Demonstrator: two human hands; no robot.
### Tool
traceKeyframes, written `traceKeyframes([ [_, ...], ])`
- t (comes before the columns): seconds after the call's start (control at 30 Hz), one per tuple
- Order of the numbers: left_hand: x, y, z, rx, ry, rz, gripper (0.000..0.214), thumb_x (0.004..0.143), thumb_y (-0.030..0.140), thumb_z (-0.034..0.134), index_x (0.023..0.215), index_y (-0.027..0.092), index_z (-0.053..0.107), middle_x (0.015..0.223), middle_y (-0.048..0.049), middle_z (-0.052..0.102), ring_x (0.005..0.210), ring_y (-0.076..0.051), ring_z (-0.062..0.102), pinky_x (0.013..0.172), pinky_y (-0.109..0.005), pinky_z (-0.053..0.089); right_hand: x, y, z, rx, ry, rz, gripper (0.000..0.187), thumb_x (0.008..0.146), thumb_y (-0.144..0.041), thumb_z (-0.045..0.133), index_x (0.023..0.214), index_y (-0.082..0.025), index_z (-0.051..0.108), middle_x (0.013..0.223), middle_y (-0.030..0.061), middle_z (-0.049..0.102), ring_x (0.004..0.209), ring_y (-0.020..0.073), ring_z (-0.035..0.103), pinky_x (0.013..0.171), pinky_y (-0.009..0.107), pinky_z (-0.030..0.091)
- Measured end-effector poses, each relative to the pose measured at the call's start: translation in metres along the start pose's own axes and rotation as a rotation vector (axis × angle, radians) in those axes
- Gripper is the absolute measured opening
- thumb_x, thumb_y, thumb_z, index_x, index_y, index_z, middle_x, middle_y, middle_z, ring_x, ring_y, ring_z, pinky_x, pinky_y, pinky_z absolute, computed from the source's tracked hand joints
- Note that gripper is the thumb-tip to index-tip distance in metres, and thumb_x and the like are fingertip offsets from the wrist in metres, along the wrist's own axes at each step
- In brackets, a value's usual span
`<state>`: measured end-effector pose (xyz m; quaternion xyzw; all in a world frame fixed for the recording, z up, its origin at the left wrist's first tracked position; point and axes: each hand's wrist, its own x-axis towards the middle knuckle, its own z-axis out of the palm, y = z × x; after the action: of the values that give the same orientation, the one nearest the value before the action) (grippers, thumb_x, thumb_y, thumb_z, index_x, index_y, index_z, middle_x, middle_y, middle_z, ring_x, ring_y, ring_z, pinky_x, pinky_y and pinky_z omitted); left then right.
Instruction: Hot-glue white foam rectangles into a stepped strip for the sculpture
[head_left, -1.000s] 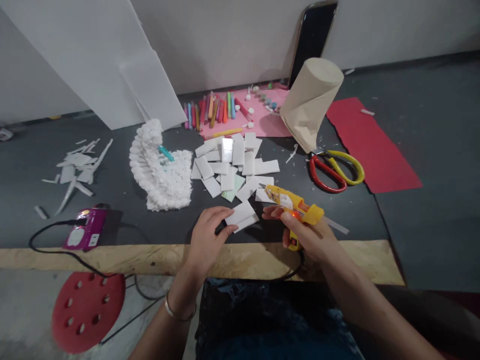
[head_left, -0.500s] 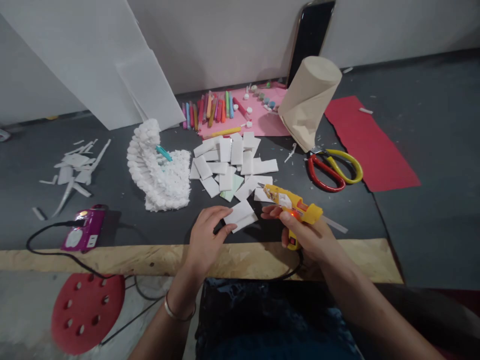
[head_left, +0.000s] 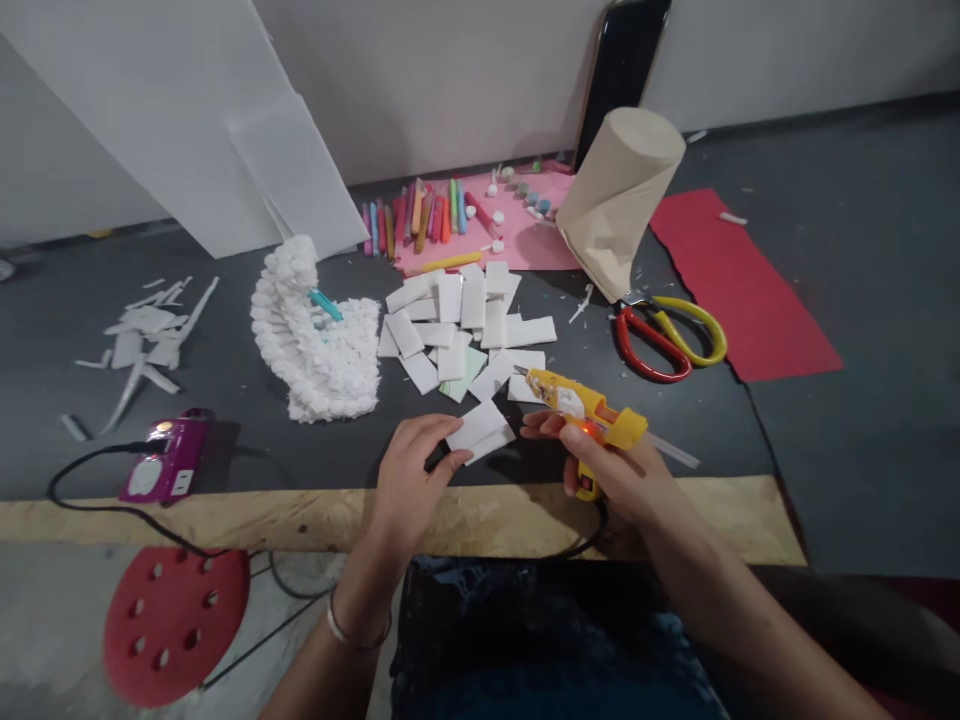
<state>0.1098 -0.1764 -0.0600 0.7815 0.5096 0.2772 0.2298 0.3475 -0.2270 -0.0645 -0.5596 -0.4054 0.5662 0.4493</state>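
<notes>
One glue gun (head_left: 592,410), one scissors (head_left: 660,345)

The right hand (head_left: 624,480) hides the glue gun (head_left: 592,410) handle. The top edge crops the phone (head_left: 626,60) at 1 o'clock.

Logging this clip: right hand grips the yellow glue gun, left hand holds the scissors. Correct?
No: the head view shows the left hand holding white pieces; the scissors lie untouched on the table. The right hand does grip the glue gun.
</notes>
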Motion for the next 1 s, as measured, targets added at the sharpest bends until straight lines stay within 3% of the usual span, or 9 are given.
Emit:
traceKeyframes([
  [0.13, -0.002, -0.002, -0.007, -0.001, 0.1, -0.07, 0.022, 0.085, 0.03, 0.071, 0.105, 0.021, 0.072, 0.107, -0.0071, 0.072, 0.1, -0.021, 0.065, 0.084, -0.034, 0.055, -0.004, -0.003, -0.004, -0.018, -0.016, 0.018, 0.037, 0.091, -0.054, 0.057, 0.106, -0.023, 0.072, 0.117, 0.0101, 0.071, 0.068, 0.0172, 0.069, 0.045, 0.025, 0.05],
  [0.27, -0.003, -0.002, -0.013, -0.008, 0.153, -0.066, 0.023, 0.085, 0.032, 0.071, 0.104, 0.02, 0.072, 0.106, -0.0078, 0.072, 0.098, -0.021, 0.066, 0.077, -0.031, 0.056, -0.009, -0.014, -0.011, -0.177, 0.024, 0.02, 0.037, 0.089, -0.054, 0.06, 0.104, -0.022, 0.071, 0.112, 0.01, 0.072, 0.052, 0.0114, 0.06, 0.046, 0.027, 0.051],
  [0.37, -0.003, 0.002, -0.009, -0.007, 0.112, -0.013, 0.022, 0.084, 0.032, 0.071, 0.103, 0.021, 0.071, 0.105, -0.0072, 0.072, 0.099, -0.021, 0.066, 0.081, -0.032, 0.056, -0.011, -0.019, -0.011, -0.222, 0.038, 0.001, 0.034, 0.088, -0.052, 0.063, 0.103, -0.022, 0.071, 0.107, 0.0091, 0.073, 0.055, 0.012, 0.061, 0.049, 0.026, 0.052],
  [0.53, -0.002, 0.008, 0.0, 0.021, 0.03, 0.037, 0.02, 0.085, 0.029, 0.071, 0.104, 0.021, 0.071, 0.105, -0.006, 0.073, 0.102, -0.022, 0.065, 0.089, -0.036, 0.055, -0.009, -0.013, 0.002, -0.019, 0.021, -0.024, 0.036, 0.09, -0.053, 0.059, 0.108, -0.023, 0.068, 0.118, 0.0109, 0.07, 0.082, 0.0221, 0.072, 0.05, 0.027, 0.055],
  [0.77, -0.002, 0.005, 0.0, 0.019, 0.004, 0.027, 0.019, 0.085, 0.026, 0.07, 0.104, 0.022, 0.071, 0.106, -0.0061, 0.072, 0.102, -0.022, 0.065, 0.089, -0.038, 0.054, -0.012, -0.008, 0.009, -0.044, -0.023, 0.039, 0.033, 0.092, -0.051, 0.058, 0.108, -0.023, 0.066, 0.121, 0.0087, 0.07, 0.057, 0.0126, 0.066, 0.059, 0.03, 0.057],
  [1.0, 0.001, 0.005, 0.001, 0.034, -0.027, 0.043, 0.021, 0.084, 0.025, 0.072, 0.104, 0.021, 0.071, 0.106, -0.0058, 0.072, 0.102, -0.021, 0.064, 0.089, -0.036, 0.054, -0.01, -0.014, 0.008, -0.192, -0.063, 0.037, 0.035, 0.095, -0.053, 0.053, 0.109, -0.025, 0.068, 0.109, 0.0056, 0.072, 0.06, 0.0136, 0.067, 0.06, 0.029, 0.056],
])
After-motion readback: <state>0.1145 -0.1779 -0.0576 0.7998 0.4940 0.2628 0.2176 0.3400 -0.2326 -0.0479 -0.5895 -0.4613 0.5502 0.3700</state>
